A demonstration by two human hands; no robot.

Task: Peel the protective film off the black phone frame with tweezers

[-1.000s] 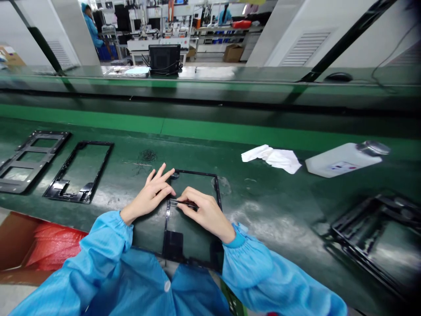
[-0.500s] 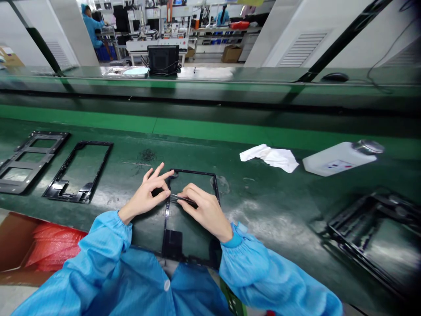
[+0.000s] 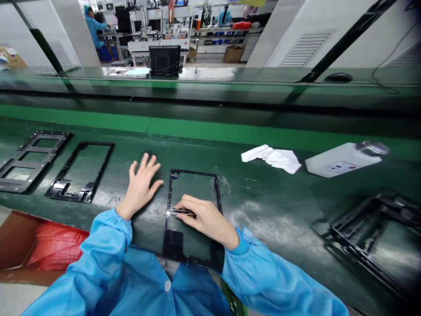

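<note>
A black rectangular frame [image 3: 217,193] lies on the green bench right in front of me. My right hand [image 3: 205,217] rests over the frame's lower half, its fingers pinched on a pair of tweezers [image 3: 177,212] whose tips point at the frame's left rail. My left hand [image 3: 140,184] lies flat on the bench just left of the frame, fingers spread and holding nothing. Both my arms are in blue sleeves.
Two more black frames [image 3: 80,171] [image 3: 28,160] lie at the left. A white cloth [image 3: 271,158] and a white bottle on its side [image 3: 345,159] are at the right, with a stack of dark frames [image 3: 375,237] nearer. A box with red wrap [image 3: 49,245] sits lower left. A person in blue works far behind.
My left hand has left the tweezers' tip and moved left onto the bench, fingers spread. My right hand with the tweezers has slid down along the frame's left rail.
</note>
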